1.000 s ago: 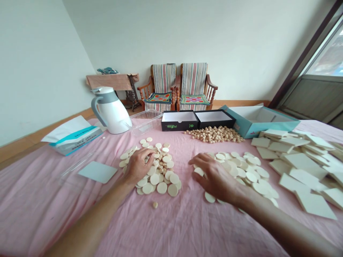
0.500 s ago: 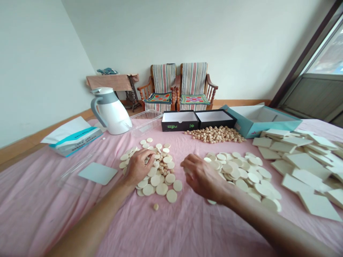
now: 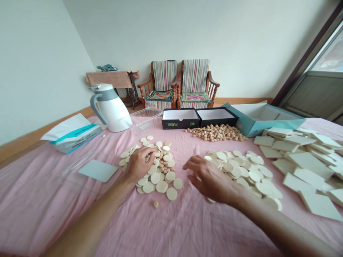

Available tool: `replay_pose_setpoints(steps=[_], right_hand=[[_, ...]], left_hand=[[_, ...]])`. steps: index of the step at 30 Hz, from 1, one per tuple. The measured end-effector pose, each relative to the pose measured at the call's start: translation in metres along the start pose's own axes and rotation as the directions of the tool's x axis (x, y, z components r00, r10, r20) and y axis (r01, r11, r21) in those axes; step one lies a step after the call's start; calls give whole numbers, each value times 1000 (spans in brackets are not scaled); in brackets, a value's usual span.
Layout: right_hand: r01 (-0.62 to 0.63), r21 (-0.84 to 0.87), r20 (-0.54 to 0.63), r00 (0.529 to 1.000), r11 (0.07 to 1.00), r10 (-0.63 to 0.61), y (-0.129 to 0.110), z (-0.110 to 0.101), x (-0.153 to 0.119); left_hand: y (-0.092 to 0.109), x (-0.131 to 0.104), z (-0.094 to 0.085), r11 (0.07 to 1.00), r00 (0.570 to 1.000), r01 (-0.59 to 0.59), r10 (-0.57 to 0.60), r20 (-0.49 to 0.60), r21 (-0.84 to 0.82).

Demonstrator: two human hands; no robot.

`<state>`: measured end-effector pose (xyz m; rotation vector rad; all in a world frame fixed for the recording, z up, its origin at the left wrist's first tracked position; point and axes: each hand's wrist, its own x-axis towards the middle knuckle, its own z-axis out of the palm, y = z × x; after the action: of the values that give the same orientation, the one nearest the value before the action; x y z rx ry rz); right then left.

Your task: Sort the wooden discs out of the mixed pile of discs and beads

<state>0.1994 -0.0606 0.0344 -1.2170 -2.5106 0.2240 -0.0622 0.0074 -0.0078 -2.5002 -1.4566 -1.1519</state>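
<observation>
My left hand (image 3: 140, 163) is over the left pile of round wooden discs (image 3: 161, 186), fingers bent and thumb and forefinger tips close together. Whatever they hold, if anything, is hidden. Small wooden beads (image 3: 163, 166) lie among those discs, just right of the hand. My right hand (image 3: 207, 178) hovers above the cloth at the left edge of a second disc pile (image 3: 243, 172), palm down. Its thumb and fingers are apart, and no object shows between them. One loose bead (image 3: 155, 204) lies on the near side of the left pile.
Square wooden tiles (image 3: 308, 166) are heaped at right. Behind are a bead pile (image 3: 218, 132), two black boxes (image 3: 180, 124) and a blue box (image 3: 270, 125). A white jug (image 3: 114, 112), clear tray (image 3: 146, 123), tissue pack (image 3: 77, 137) and pale card (image 3: 98, 170) stand or lie leftward on the pink cloth (image 3: 160, 232).
My right hand's fingers have spread from a closer bunch, with the thumb now apart. The left hand stays nearly in place over its pile. The view has shifted slightly.
</observation>
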Motion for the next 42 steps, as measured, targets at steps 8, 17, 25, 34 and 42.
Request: replay_pose_setpoints(steps=[8,17,25,34,42], right_hand=[[11,19,72,997,1000,-13,-34,34,4],[-322,-232,-106,946,918,306,25,-21,0],[-235,-135,-113,969,963,220,26,-18,0],[201,31,135,970,979,-203,-48,30,0],[136,16,51,989,991,-137,-37,26,2]], left_hand=[[-2,0,0,1000,1000,-14,14,13,4],[-1,0,0,1000,1000,-23,23,7,3],[1,0,-1,1000,1000,-21,21,6,-3],[-2,-1,0,1000,1000,-3,3,3,-9],[2,1,-3,1000,1000,2,-2,17,13]])
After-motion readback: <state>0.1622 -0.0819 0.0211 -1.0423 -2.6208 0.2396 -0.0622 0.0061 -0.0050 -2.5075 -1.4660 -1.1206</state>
